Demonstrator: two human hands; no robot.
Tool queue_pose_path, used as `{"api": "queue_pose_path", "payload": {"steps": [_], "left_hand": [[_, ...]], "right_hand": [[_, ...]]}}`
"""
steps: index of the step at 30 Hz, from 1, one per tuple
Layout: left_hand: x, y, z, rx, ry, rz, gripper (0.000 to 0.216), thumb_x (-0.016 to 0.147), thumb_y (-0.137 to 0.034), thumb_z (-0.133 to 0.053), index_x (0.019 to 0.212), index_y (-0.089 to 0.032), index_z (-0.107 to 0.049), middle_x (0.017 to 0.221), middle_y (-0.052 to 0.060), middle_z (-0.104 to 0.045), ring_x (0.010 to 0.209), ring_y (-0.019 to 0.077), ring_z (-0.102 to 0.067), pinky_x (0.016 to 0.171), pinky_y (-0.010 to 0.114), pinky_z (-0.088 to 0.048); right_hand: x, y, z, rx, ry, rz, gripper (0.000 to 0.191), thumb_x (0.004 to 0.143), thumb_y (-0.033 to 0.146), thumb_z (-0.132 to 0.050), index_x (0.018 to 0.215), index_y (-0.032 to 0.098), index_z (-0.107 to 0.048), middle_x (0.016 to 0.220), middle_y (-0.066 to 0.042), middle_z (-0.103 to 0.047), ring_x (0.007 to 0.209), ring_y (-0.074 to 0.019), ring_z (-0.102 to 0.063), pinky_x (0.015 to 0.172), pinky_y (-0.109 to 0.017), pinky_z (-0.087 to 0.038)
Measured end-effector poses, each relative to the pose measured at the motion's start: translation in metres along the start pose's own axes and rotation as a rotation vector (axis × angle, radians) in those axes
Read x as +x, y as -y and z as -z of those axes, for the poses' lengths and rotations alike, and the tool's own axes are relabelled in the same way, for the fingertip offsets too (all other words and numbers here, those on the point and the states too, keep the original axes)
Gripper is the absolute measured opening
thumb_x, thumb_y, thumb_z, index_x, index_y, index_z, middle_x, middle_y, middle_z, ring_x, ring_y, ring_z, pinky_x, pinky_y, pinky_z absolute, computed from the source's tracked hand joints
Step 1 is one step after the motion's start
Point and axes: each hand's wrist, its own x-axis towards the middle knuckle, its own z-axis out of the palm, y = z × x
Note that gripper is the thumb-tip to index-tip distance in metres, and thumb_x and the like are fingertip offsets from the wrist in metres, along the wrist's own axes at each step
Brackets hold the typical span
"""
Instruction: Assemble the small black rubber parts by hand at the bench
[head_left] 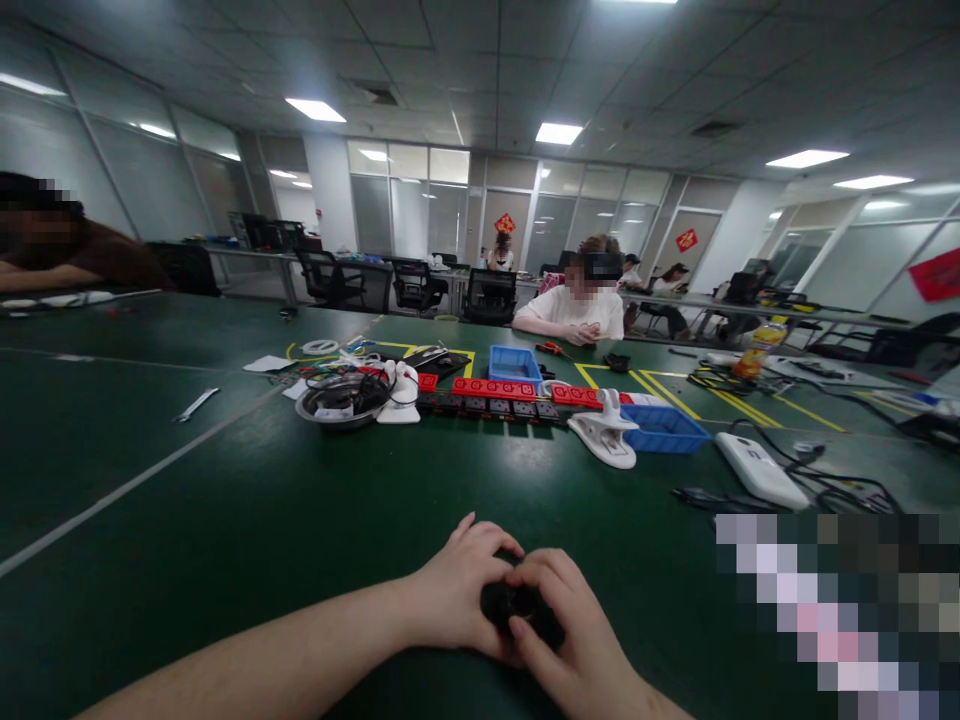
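Note:
Close to the front of the green table [375, 510], a small black object [495, 603] sits between my two hands; its kind I cannot make out. My left hand [469, 585] curls around its left side, with the index finger reaching over the far side. From the right, my right hand [574, 630] grips it, thumb on the near side and fingers over the top. Both palms and much of the object are hidden.
Beyond my hands lie a metal bowl [330, 425] with cables, red sockets [495, 388], a white clip [604, 435] and a blue tray [664, 435]. At right are a white power bank-like box [759, 470] and black cables. A person [577, 310] sits across the table.

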Motion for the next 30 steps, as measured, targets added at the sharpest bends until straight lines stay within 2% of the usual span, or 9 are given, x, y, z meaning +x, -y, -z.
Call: {"api": "queue_pose_path", "payload": {"steps": [6,9,14,18,21,23,26,28,30], "left_hand": [[0.001,-0.004,0.008,0.008,0.113,-0.017,0.041,0.058,-0.036,-0.074,0.097,-0.034,-0.063,0.125,-0.002,-0.044,0.118,0.0293,-0.036,0.102,0.061,-0.006],[0.002,-0.006,0.011,0.019,0.156,-0.011,0.04,0.059,-0.038,-0.072,0.097,-0.034,-0.063,0.128,-0.001,-0.042,0.121,0.0312,-0.032,0.102,0.062,-0.003],[0.002,-0.007,0.014,0.033,0.209,-0.047,0.05,0.059,-0.041,-0.071,0.107,-0.037,-0.059,0.129,0.0,-0.041,0.122,0.0331,-0.03,0.101,0.063,-0.004],[0.003,-0.01,0.016,0.024,0.209,-0.018,0.066,0.059,-0.039,-0.07,0.121,-0.033,-0.048,0.13,0.003,-0.041,0.123,0.0336,-0.03,0.102,0.061,-0.003],[0.002,-0.012,0.015,0.005,0.22,0.016,0.076,0.062,-0.044,-0.068,0.13,-0.029,-0.037,0.131,0.007,-0.04,0.123,0.0341,-0.03,0.102,0.062,-0.003],[0.001,-0.012,0.011,0.001,0.154,0.032,0.079,0.059,-0.047,-0.068,0.129,-0.026,-0.037,0.128,0.008,-0.042,0.12,0.0323,-0.034,0.103,0.06,-0.004],[-0.001,-0.013,0.003,0.042,-0.001,0.073,0.067,0.051,-0.05,-0.071,0.108,-0.021,-0.05,0.113,0.007,-0.047,0.11,0.0275,-0.042,0.106,0.055,-0.006],[-0.001,-0.015,-0.001,0.08,-0.051,0.101,0.057,0.048,-0.051,-0.073,0.09,-0.019,-0.052,0.102,0.005,-0.049,0.103,0.0255,-0.045,0.107,0.053,-0.006],[-0.002,-0.017,-0.004,0.111,-0.068,0.119,0.05,0.048,-0.05,-0.074,0.08,-0.019,-0.051,0.095,0.004,-0.049,0.097,0.0238,-0.047,0.107,0.053,-0.007]], "right_hand": [[0.007,-0.004,0.01,0.045,0.08,0.251,0.034,0.068,0.009,-0.041,0.097,0.022,-0.054,0.095,-0.003,-0.062,0.086,-0.0175,-0.054,0.078,-0.033,-0.044],[0.006,-0.009,0.004,0.028,0.102,0.293,0.029,0.066,0.006,-0.04,0.086,0.023,-0.054,0.095,0.001,-0.065,0.088,-0.0153,-0.056,0.081,-0.032,-0.043],[0.001,-0.028,-0.017,0.005,-0.005,0.392,0.014,0.072,0.011,-0.049,0.07,0.024,-0.053,0.091,0.006,-0.066,0.091,-0.015,-0.056,0.088,-0.031,-0.039],[-0.001,-0.033,-0.019,-0.005,0.059,0.315,0.002,0.075,0.024,-0.055,0.073,0.023,-0.055,0.094,0.002,-0.064,0.095,-0.0168,-0.055,0.095,-0.033,-0.035],[-0.002,-0.026,-0.011,-0.013,0.026,0.3,0.021,0.079,0.039,-0.053,0.092,0.023,-0.055,0.107,-0.005,-0.059,0.105,-0.0211,-0.051,0.097,-0.038,-0.033],[-0.003,-0.018,-0.006,-0.026,-0.026,0.27,0.037,0.081,0.049,-0.049,0.106,0.022,-0.051,0.113,-0.009,-0.055,0.107,-0.0238,-0.049,0.095,-0.04,-0.035],[-0.003,-0.007,-0.002,-0.053,-0.084,0.11,0.047,0.077,0.056,-0.052,0.104,0.018,-0.05,0.1,-0.01,-0.056,0.092,-0.024,-0.053,0.08,-0.037,-0.045],[-0.002,-0.001,-0.002,-0.095,-0.096,0.002,0.038,0.074,0.051,-0.057,0.091,0.017,-0.052,0.087,-0.008,-0.055,0.079,-0.0219,-0.053,0.068,-0.034,-0.046],[-0.001,0.004,-0.003,-0.133,-0.091,-0.063,0.024,0.072,0.039,-0.059,0.081,0.017,-0.051,0.081,-0.006,-0.054,0.074,-0.0204,-0.05,0.065,-0.033,-0.044]]}}
